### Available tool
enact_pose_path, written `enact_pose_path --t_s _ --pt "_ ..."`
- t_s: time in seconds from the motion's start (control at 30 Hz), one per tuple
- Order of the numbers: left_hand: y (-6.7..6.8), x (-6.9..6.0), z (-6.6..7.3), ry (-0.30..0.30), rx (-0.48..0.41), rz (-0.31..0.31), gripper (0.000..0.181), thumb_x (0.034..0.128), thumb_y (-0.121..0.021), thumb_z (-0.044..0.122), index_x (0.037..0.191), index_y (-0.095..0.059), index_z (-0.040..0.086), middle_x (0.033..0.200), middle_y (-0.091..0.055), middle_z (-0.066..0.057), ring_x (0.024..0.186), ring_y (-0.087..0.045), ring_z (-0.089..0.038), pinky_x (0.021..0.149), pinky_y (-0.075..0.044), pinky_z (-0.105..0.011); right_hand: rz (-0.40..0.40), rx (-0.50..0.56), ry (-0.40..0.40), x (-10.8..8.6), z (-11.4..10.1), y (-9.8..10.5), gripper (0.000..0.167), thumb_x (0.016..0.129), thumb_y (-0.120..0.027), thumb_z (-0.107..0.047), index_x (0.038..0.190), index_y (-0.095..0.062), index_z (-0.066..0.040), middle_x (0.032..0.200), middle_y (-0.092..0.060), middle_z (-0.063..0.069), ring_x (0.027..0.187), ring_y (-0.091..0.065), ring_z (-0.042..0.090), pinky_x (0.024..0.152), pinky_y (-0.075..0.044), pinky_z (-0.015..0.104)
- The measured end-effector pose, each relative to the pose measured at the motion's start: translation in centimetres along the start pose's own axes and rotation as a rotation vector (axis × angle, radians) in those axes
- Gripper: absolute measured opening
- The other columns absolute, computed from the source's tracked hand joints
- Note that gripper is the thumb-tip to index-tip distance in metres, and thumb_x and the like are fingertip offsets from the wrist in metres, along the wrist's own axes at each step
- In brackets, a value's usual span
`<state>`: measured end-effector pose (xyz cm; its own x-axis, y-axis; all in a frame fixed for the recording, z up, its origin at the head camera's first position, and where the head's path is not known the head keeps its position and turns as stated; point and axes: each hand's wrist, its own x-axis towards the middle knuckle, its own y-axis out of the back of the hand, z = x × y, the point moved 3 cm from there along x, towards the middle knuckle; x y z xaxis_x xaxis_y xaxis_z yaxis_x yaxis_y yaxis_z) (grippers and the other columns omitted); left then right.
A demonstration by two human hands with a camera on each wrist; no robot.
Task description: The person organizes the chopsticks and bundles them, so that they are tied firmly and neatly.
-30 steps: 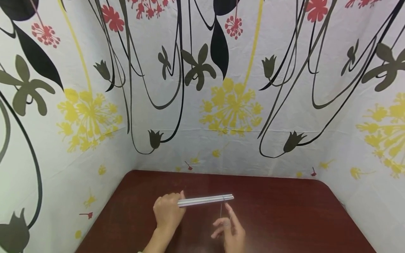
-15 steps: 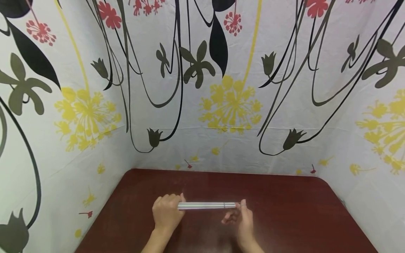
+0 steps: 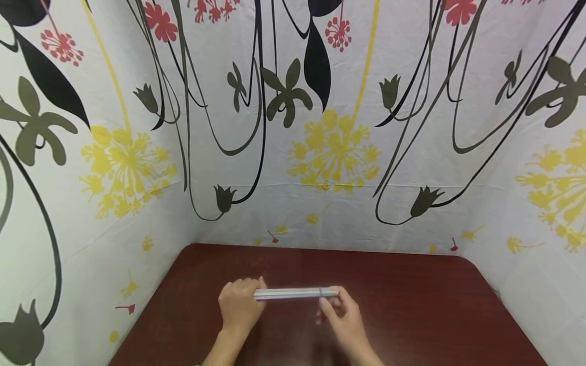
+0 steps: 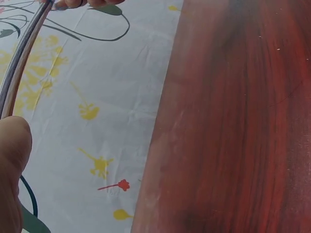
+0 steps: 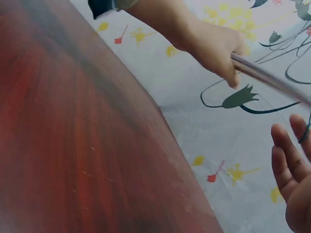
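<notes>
In the head view, my left hand (image 3: 240,305) grips the left end of a bundle of thin pale sticks (image 3: 293,293), held level above the table. A thin dark band (image 3: 321,292) circles the bundle near its right end. There my right hand (image 3: 349,320) has its thumb below the sticks and its index finger at their tip, fingers curled at the band. The right wrist view shows the band (image 5: 305,133) running from the sticks (image 5: 272,79) to a right-hand finger. Only the left thumb (image 4: 13,145) and part of the bundle (image 4: 22,58) show in the left wrist view.
A dark red wooden table (image 3: 412,305) with rounded far corners lies under both hands. White cloth (image 3: 348,223) printed with flowers and stems hangs behind it and along both sides.
The bundle has gone from slanting up to the right to nearly level. My right hand has risen to its right end, and the band no longer hangs stretched downward in the head view.
</notes>
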<state>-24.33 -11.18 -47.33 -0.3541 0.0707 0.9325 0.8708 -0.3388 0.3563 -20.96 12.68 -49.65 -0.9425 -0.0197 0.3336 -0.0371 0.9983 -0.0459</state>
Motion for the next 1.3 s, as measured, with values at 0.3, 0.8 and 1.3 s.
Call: enact_pose_path --t_s 0.3,0.8,1.3 --pt "0.1 0.2 -0.7 0.070 0.039 -0.021 0.035 0.0790 -0.058 0.020 0.047 -0.042 0.018 0.044 -0.046 0.002 0.035 -0.035 -0.017 0.039 -0.027 -0.031 -0.083 0.045 -0.034 -1.0 1.2 -0.2 0.015 0.104 -0.052 -0.009 0.100 -0.052 0.006 0.073 -0.068 0.018 0.047 -0.065 0.019 0.049 -0.055 0.039" --pt "-0.2 -0.3 -1.1 0.235 0.002 -0.230 0.043 0.0717 -0.070 0.015 0.046 -0.035 0.023 0.043 -0.042 0.003 0.036 -0.031 -0.018 0.035 -0.026 -0.034 -0.277 -0.497 1.102 -1.8 -1.2 -1.8 0.063 0.100 -0.062 -0.030 0.140 -0.045 0.016 0.101 -0.071 0.012 0.066 -0.065 0.003 0.065 -0.051 0.012" --pt "0.0 0.0 -0.5 0.150 0.068 -0.149 0.038 0.0708 -0.068 0.017 0.047 -0.039 0.020 0.045 -0.051 -0.003 0.035 -0.044 -0.028 0.037 -0.030 -0.037 -0.259 0.283 0.143 -1.5 2.9 -0.5 0.057 0.110 -0.008 -0.039 0.163 -0.004 -0.020 0.099 -0.070 0.006 0.069 -0.074 0.026 0.060 -0.057 0.039"
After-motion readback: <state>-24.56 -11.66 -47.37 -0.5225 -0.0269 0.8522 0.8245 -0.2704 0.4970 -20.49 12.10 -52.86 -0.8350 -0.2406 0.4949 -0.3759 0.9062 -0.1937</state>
